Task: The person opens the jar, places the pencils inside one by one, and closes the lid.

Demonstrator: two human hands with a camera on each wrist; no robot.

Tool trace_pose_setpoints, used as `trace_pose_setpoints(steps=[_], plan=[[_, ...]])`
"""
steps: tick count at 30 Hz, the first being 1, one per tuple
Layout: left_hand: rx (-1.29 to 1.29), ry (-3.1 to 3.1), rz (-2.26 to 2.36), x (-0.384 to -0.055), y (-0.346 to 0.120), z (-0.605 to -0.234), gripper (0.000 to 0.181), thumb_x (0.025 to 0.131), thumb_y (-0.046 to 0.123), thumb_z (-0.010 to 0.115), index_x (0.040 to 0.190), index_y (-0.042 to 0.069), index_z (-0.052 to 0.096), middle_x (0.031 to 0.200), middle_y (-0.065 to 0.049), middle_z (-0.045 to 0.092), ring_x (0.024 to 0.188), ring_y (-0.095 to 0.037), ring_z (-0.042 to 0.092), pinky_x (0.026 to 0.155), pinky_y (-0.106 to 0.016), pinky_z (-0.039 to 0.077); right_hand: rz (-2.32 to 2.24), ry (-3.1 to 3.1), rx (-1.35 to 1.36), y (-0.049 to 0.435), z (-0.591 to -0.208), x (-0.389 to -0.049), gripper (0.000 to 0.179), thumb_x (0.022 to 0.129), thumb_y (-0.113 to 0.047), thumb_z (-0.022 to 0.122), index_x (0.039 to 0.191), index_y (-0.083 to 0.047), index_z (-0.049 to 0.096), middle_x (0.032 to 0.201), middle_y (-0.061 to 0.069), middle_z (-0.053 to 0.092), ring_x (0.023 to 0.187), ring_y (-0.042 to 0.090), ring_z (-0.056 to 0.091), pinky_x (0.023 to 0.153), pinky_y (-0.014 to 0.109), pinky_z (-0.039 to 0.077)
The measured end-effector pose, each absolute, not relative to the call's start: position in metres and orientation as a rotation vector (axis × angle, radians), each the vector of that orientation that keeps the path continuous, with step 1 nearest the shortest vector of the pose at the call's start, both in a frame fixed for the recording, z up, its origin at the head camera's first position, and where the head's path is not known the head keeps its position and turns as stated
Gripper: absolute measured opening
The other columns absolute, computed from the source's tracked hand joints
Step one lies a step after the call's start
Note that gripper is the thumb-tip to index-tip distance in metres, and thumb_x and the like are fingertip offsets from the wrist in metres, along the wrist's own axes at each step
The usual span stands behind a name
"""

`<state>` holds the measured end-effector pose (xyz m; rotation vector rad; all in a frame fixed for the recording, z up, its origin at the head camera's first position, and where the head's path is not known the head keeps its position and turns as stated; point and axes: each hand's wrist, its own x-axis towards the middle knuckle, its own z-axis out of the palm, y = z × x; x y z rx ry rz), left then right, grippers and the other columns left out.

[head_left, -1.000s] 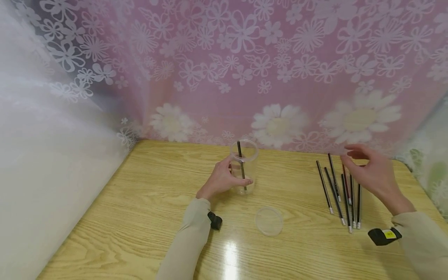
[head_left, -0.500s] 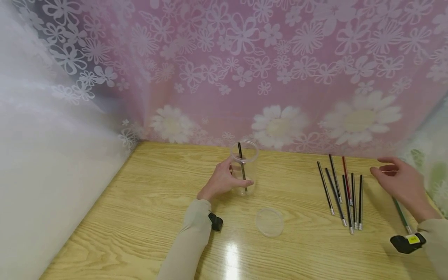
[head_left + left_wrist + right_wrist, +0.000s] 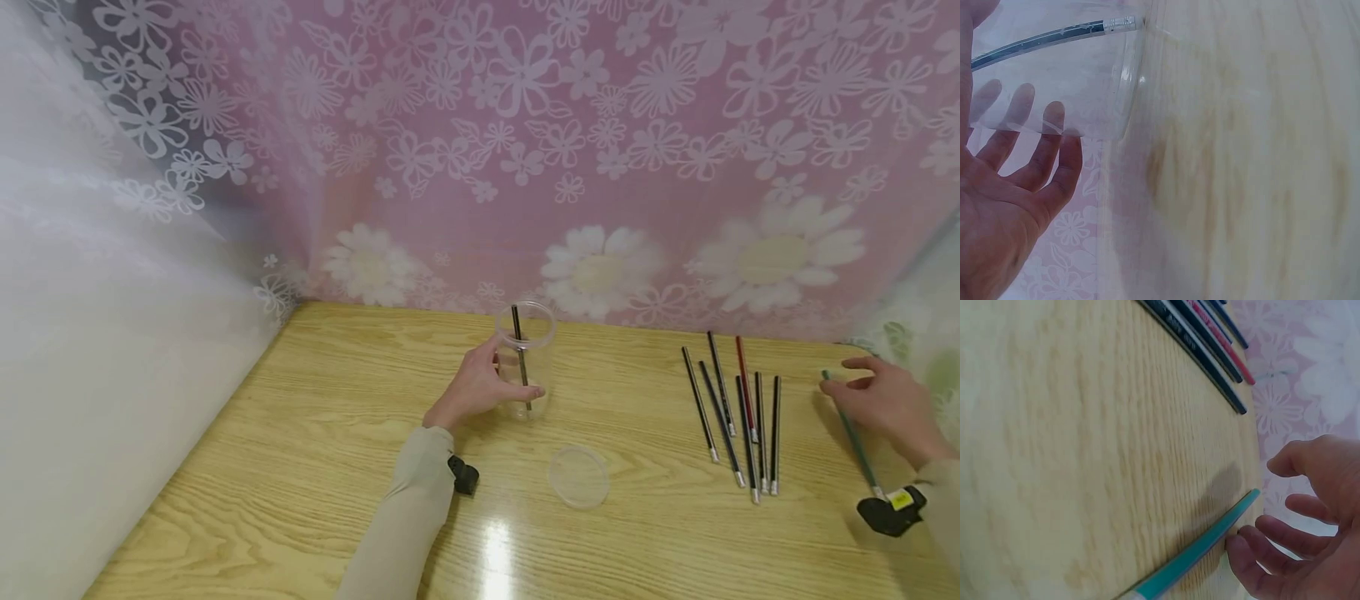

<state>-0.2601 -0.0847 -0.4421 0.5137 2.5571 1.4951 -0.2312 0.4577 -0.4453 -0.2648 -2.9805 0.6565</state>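
Note:
My left hand [image 3: 480,388] holds a clear plastic jar [image 3: 542,360] upright on the table, thumb on the near side and fingers behind. One dark pencil [image 3: 518,323] leans inside it; in the left wrist view that pencil's eraser end [image 3: 1120,24] points to the jar's bottom. At the far right, my right hand [image 3: 892,408] is over a green pencil [image 3: 853,442] lying on the table. The right wrist view has the thumb and fingers spread apart, with the lower fingertips beside the green pencil [image 3: 1200,550] and no grip on it visible.
Several dark pencils [image 3: 699,404] and a red one [image 3: 742,367] lie loosely side by side between the jar and my right hand. A clear round lid [image 3: 579,477] lies flat in front of the jar. A floral curtain [image 3: 465,208] hangs along the table's back edge.
My right hand has moved rightward from above the dark pencils to the green pencil, then lowered its fingers near that pencil's far end. The left hand and jar have stayed in place.

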Motion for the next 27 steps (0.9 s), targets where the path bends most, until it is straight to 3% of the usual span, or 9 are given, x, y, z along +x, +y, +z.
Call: trace_pose_setpoints(steps=[9,14,18,27], plan=[[0.509,2.575,1.478,-0.260,-0.085,-0.443,0.072,0.076,0.046,0.089,0.137,0.035,0.054,0.136,-0.009,0.063,0.119,-0.030,0.063,0.092,-0.048,0.055,0.454,-3.062,-0.170,0.468,-0.450,-0.242,0.076,0.102,-0.044,0.057,0.127,0.027,0.047,0.089,0.038,0.069,0.059,0.032,0.067,0.052,0.040,0.049],[0.504,2.572,1.482,-0.259,-0.085,-0.444,0.072,0.075,0.047,0.089,0.137,0.035,0.054,0.137,-0.009,0.063,0.120,-0.030,0.063,0.092,-0.047,0.055,0.475,-3.074,-0.183,0.464,-0.452,-0.242,0.063,0.103,-0.032,0.056,0.126,0.026,0.049,0.067,0.022,0.070,0.049,0.021,0.061,0.048,0.037,0.047],[0.509,2.581,1.470,-0.259,-0.085,-0.444,0.071,0.075,0.049,0.089,0.136,0.035,0.055,0.135,-0.009,0.064,0.116,-0.029,0.064,0.090,-0.045,0.055,0.463,-3.071,-0.182,0.461,-0.452,-0.243,0.053,0.102,-0.023,0.056,0.125,0.024,0.052,0.057,0.009,0.067,0.048,0.021,0.058,0.047,0.038,0.046],[0.503,2.573,1.474,-0.261,-0.085,-0.443,0.071,0.075,0.049,0.089,0.135,0.035,0.055,0.134,-0.008,0.064,0.111,-0.026,0.065,0.089,-0.045,0.055,0.551,-3.046,-0.139,0.461,-0.447,-0.244,0.052,0.098,-0.020,0.057,0.120,0.026,0.053,0.072,0.028,0.070,0.051,0.023,0.062,0.048,0.039,0.049]])
